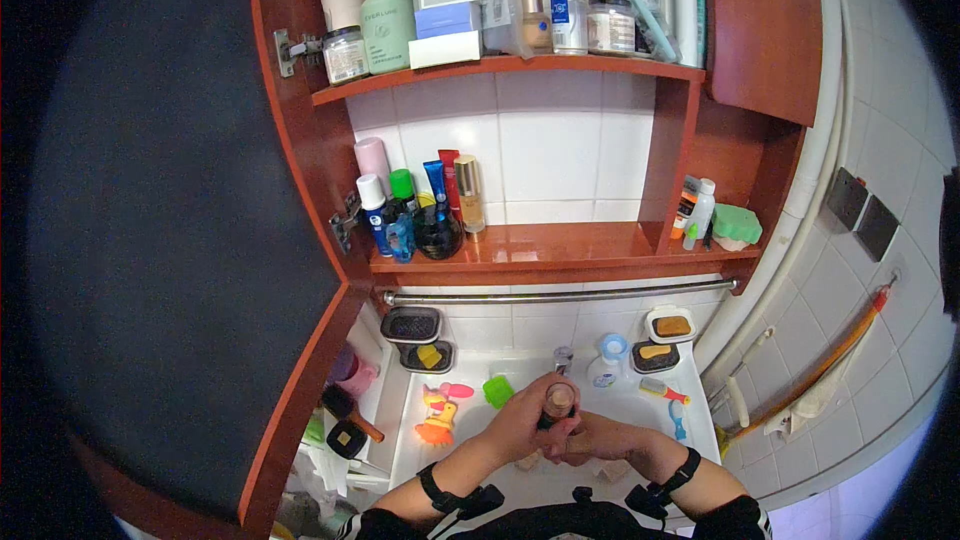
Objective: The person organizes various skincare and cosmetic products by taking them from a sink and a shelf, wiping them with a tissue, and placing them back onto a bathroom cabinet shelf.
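Both hands meet above the white washbasin (pixel 480 360), near its front. My left hand (pixel 529 420) is closed around a small bottle or jar (pixel 559 397) whose round, pinkish-beige end faces up. Just below and to the right, my right hand (pixel 592 436) touches the same container and the left fingers; its fingertips overlap there, so its exact grip is hard to tell. Behind the hands stands the basin's tap (pixel 562 358). A green soap box or sponge (pixel 498 392) lies to the left, and a white bottle with a blue top (pixel 607 364) stands to the right.
Toy ducks (pixel 437 420) lie at the basin's left. Soap dishes (pixel 427 356) (pixel 655 355) sit in both back corners. A brush with a red handle (pixel 664 391) lies right. Above are a metal rail (pixel 562 292) and a wooden cabinet shelf (pixel 555 240) with bottles. The cabinet door (pixel 300 382) hangs open at left.
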The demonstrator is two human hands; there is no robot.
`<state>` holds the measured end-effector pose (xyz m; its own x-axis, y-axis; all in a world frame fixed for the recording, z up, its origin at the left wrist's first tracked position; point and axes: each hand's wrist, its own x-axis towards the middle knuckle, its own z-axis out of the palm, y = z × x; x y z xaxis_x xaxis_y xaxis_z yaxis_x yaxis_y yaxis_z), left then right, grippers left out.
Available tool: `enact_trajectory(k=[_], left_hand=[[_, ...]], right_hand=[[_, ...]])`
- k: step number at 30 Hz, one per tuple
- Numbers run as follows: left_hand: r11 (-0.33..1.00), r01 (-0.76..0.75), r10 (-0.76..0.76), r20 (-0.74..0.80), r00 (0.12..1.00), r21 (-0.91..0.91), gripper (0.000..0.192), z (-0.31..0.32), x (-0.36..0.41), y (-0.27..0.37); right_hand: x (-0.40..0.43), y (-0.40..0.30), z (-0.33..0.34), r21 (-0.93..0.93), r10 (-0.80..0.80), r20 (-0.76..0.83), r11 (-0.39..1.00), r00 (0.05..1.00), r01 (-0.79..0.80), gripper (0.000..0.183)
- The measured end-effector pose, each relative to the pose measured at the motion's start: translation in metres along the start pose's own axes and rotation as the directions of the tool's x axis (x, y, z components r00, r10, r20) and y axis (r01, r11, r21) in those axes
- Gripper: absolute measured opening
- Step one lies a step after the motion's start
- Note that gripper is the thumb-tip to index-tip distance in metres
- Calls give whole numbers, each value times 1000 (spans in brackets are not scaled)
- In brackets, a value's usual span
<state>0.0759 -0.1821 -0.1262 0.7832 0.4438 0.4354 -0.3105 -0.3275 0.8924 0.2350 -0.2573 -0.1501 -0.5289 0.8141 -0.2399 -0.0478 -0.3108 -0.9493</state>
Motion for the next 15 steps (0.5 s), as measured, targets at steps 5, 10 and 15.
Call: enact_trajectory(k=[5, 10, 15], left_hand=[[997, -15, 21, -91, 996, 75, 26, -6, 13, 1], [890, -148, 305, -321, 897, 431, 27, -31, 69, 26], [856, -262, 465, -439, 769, 446, 33, -79, 157, 32]], right_hand=[[3, 11, -8, -115, 46, -203, 991, 978, -71, 34], [-8, -7, 2, 86, 87, -455, 995, 886, -54, 37], [-12, 10, 1, 125, 113, -462, 990, 880, -61, 32]])
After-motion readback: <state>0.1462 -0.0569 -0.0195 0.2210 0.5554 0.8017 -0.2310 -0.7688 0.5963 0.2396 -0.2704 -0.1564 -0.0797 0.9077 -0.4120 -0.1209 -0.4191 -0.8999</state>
